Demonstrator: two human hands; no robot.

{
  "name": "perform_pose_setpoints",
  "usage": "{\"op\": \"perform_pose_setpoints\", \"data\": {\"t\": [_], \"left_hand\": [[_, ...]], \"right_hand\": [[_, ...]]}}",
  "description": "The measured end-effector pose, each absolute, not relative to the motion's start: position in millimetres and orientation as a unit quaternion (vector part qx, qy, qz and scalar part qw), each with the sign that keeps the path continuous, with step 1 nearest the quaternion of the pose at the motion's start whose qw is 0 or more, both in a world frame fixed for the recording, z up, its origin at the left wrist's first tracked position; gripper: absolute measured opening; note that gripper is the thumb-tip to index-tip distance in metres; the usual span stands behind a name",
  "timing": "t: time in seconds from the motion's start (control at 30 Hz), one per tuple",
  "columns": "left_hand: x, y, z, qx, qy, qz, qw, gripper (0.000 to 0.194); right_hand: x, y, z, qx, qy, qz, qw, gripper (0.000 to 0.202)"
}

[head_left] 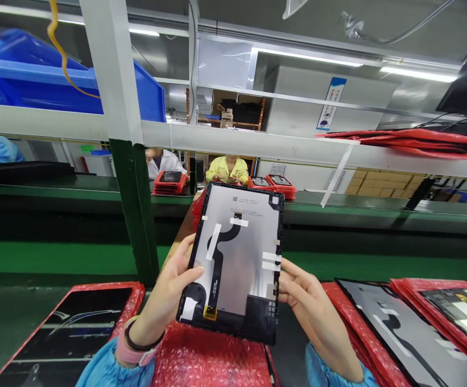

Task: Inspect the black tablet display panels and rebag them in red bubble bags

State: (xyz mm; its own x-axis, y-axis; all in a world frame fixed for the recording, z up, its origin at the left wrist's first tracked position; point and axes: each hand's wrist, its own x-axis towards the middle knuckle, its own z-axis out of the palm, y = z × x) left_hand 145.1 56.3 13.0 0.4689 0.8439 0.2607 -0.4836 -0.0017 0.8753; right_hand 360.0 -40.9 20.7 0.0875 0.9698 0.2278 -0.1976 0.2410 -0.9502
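Observation:
A screen panel (241, 252) is held up in the middle, its silver back with white tape strips and a black flex cable facing me. My left hand (179, 285) grips its left edge, thumb on the back face. At the lower right edge, my right hand (306, 295) holds the panel with fingers partly hidden behind it. Red bubble wrap (213, 357) lies below the panel. To the left, a dark glossy panel (76, 328) rests face up on red wrap. Another silver-backed panel (410, 333) lies on red bags at the right.
A green post (134, 215) and a white crossbar (233, 141) stand ahead. Further right is another wrapped panel (459, 306). A blue bin (56, 80) sits upper left, red bags (410, 142) upper right. Beyond, people in yellow (227, 169) and white (169, 163) sit near red stacks (169, 184).

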Motion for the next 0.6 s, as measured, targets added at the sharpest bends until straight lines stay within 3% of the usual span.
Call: {"op": "perform_pose_setpoints", "data": {"t": [0.33, 0.47, 0.6], "left_hand": [[146.5, 53.2, 3.7, 0.606, 0.207, 0.496, 0.587, 0.052], [144.9, 56.7, 1.5, 0.746, 0.233, 0.533, 0.324, 0.031], [143.0, 71.4, -3.9, 0.885, 0.048, 0.464, -0.013, 0.048]], "right_hand": [[358.3, -24.4, 3.0, -0.515, -0.467, 0.320, 0.644, 0.024], [357.4, -24.8, 12.4, -0.435, -0.403, 0.360, 0.721, 0.052], [361.4, -31.6, 9.6, -0.357, -0.449, 0.465, 0.675, 0.079]]}}
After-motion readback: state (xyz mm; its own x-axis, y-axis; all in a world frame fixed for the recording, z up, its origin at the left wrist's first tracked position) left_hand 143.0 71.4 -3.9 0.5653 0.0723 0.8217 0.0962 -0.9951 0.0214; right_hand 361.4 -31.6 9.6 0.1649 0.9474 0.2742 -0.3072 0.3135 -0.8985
